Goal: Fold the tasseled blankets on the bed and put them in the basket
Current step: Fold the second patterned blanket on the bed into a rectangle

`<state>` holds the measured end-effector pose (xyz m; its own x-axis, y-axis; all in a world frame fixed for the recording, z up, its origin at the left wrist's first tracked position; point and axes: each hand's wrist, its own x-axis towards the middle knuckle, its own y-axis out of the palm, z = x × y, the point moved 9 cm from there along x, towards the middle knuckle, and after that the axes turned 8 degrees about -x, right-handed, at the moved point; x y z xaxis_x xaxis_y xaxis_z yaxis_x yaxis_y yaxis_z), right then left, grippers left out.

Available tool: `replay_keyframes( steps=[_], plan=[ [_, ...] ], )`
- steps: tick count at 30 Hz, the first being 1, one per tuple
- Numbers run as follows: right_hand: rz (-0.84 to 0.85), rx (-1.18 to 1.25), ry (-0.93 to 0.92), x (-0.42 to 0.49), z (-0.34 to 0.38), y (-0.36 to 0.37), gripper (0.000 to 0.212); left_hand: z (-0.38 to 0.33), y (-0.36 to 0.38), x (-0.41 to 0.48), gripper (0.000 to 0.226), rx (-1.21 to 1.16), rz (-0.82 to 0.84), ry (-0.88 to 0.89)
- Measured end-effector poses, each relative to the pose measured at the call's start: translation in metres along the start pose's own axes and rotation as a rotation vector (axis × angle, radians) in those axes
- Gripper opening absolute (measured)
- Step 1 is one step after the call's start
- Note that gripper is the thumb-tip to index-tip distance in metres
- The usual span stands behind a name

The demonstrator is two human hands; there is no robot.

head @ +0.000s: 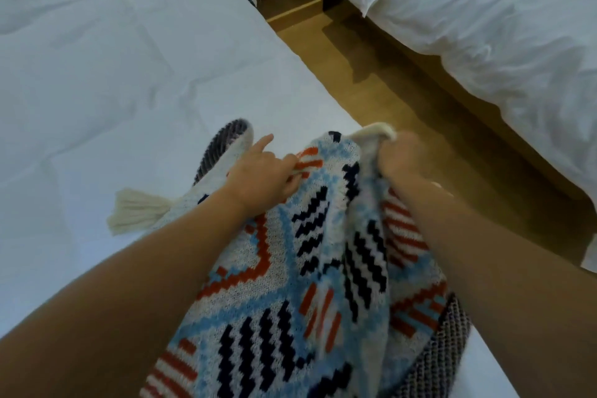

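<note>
Bed: white sheet, lightly creased, fills the left and centre of the view. It serves as the work surface, and the blanket lies on its near right part, close to the edge.

Second bed: white bedding, upper right, well apart across a strip of wooden floor. Nothing from the task lies on it.

Blanket: knitted, with a pale ground and zigzags in light blue, navy and orange-red; a darker reverse side shows at the upper left fold and the lower right. It is bunched and partly lifted between the two arms, probably so that an edge can be gathered for the next fold. Folding looks unfinished.

Right hand: fingers closed tight around a gathered cream edge of the blanket, holding it up off the bed.

Left hand: thumb and fingers pinch the knit near an orange stripe, while the forefinger points outward, free of the cloth.

Tassel: cream fringe, lying flat on the sheet at the blanket's left corner.

Basket: not in view.

Writing, brands, labels: none can be seen.
</note>
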<state>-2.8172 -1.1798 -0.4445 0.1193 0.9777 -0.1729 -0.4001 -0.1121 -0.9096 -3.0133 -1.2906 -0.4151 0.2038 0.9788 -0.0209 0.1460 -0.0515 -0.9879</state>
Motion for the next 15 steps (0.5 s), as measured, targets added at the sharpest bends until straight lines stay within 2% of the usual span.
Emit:
replay_keyframes(
  steps=[1,3,5,7,9,11,13,15],
  plan=[
    [-0.04,0.086,0.112,0.006,-0.018,-0.013,0.024,-0.005,0.001,-0.007,0.039,-0.013,0.043,0.055],
    [-0.078,0.126,0.154,0.01,-0.038,-0.026,0.027,-0.009,0.014,-0.023,0.057,-0.073,0.223,0.084],
    [-0.077,0.068,0.086,0.007,-0.044,-0.027,0.028,0.003,0.028,-0.027,0.072,-0.209,0.35,-0.074],
    [-0.084,0.049,0.076,0.003,-0.054,-0.025,0.028,0.027,0.041,-0.016,0.064,-0.334,0.363,-0.34],
    [-0.081,0.055,0.096,0.001,-0.068,-0.022,0.028,0.044,0.053,-0.007,0.046,-0.182,0.437,-0.495],
    [-0.055,0.035,0.105,0.0,-0.08,-0.016,0.031,0.046,0.057,-0.006,0.05,-0.02,0.517,-0.564],
    [-0.019,0.008,0.108,-0.002,-0.089,-0.008,0.035,0.031,0.058,0.004,0.055,0.152,0.521,-0.395],
    [-0.006,-0.013,0.098,-0.004,-0.092,-0.003,0.037,0.014,0.063,0.014,0.046,0.17,0.508,-0.204]
  ],
)
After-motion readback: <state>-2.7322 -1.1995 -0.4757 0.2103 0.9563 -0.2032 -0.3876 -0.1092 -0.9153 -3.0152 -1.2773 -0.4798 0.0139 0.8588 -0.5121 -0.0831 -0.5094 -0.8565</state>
